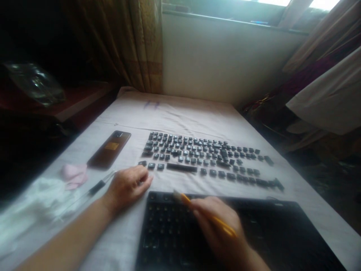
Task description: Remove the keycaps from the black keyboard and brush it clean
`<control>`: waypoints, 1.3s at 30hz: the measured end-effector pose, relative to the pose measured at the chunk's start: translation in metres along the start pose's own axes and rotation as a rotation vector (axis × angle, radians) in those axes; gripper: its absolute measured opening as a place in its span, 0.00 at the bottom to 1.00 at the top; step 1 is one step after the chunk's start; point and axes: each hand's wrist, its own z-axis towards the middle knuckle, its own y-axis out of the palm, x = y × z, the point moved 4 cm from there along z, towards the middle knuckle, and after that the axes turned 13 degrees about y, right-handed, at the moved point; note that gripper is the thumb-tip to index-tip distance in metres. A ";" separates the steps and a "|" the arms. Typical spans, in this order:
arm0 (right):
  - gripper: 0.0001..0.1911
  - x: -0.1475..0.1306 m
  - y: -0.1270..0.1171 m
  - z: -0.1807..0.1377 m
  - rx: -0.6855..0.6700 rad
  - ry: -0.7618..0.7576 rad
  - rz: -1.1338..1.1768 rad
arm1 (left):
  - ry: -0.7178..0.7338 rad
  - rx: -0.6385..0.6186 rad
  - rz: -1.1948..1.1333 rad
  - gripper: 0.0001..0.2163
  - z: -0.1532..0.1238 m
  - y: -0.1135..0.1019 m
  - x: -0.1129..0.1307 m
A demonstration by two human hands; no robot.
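Observation:
My right hand [218,222] grips a small brush [208,214] with a yellow handle. Its pale bristles point at the upper edge of a black keyboard [166,229], whose keycaps are off over the visible left part. To the left, my left hand [126,188] lies on the cloth with its fingers curled, and nothing shows in them. Just beyond that hand, loose black keycaps [194,150] lie in rows on the cloth, with a long space bar [182,167] in the nearest row. My right hand hides part of the keyboard.
A brown phone [109,149] lies left of the keycaps. Nearer are a pink cloth [75,176], white crumpled material [42,199] and a thin tool with a dark grip [97,187]. Pale cloth [197,113] covers the table, which meets a wall beneath a window.

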 end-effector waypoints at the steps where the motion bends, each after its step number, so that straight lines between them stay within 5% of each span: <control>1: 0.13 0.000 -0.001 0.000 0.007 0.003 0.006 | 0.000 -0.004 -0.002 0.13 0.000 0.000 0.000; 39: 0.13 0.003 -0.002 0.001 -0.011 -0.003 -0.006 | 0.047 -0.012 0.053 0.13 0.005 -0.003 0.005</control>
